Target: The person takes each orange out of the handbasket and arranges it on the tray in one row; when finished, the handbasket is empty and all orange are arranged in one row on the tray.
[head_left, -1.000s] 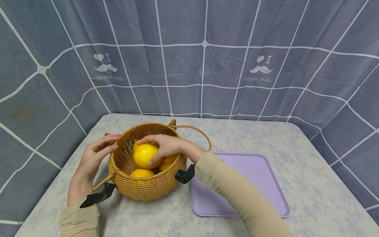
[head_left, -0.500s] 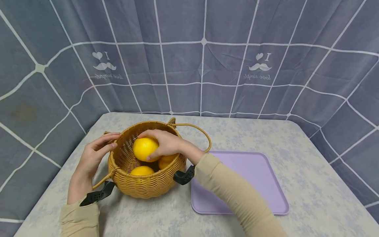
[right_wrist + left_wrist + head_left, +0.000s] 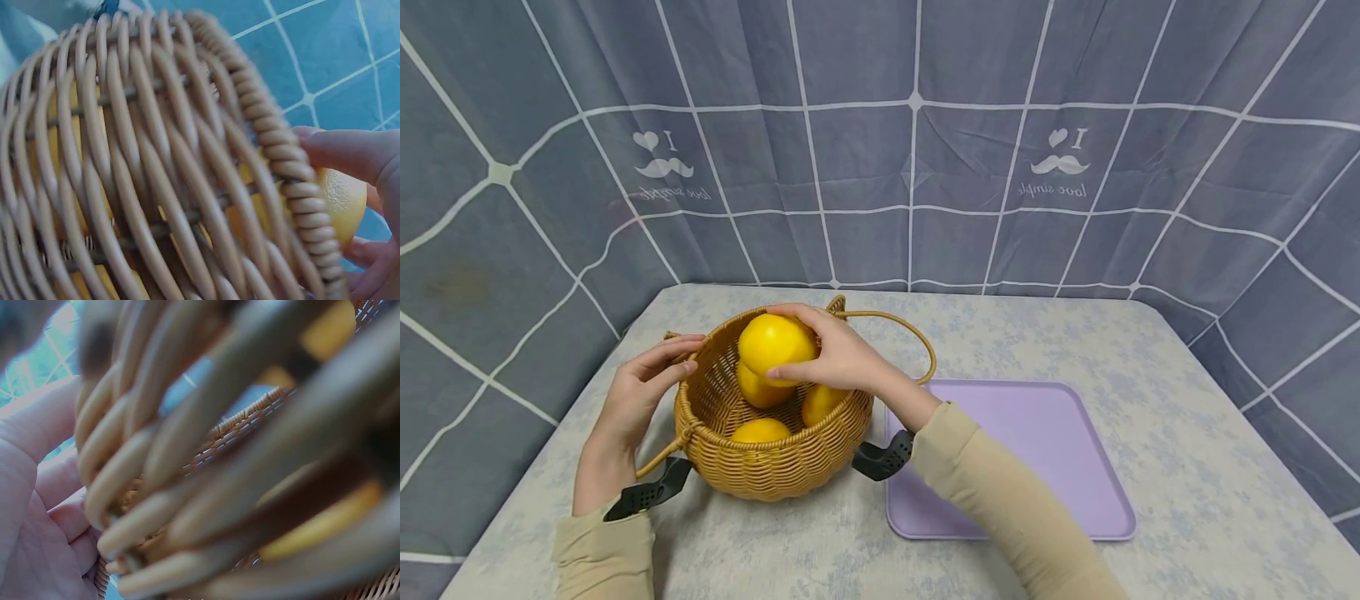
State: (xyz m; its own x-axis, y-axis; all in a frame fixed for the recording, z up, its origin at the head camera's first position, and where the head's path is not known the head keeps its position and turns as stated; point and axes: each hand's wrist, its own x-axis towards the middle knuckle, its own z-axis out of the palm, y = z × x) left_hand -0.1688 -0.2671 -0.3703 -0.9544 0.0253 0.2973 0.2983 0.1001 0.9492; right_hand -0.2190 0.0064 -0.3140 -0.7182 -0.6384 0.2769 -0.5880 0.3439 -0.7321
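Observation:
A tan wicker basket stands at the left of the table with several yellow fruits in it. My right hand holds a yellow fruit between thumb and fingers, near the height of the basket's rim. In the right wrist view that fruit has dimpled, citrus-like skin, and part of it hides behind the weave. Below it in the basket are other yellow fruits, such as one in front and one at the right. My left hand holds the basket's left rim.
A flat lilac tray lies right of the basket, partly under my right forearm. The basket's thin handle arches out on its right side. A grey-blue checked curtain hangs behind the patterned tabletop.
My right hand has raised the yellow fruit from among the others, uncovering another fruit beneath it. My left hand has stayed at the basket rim.

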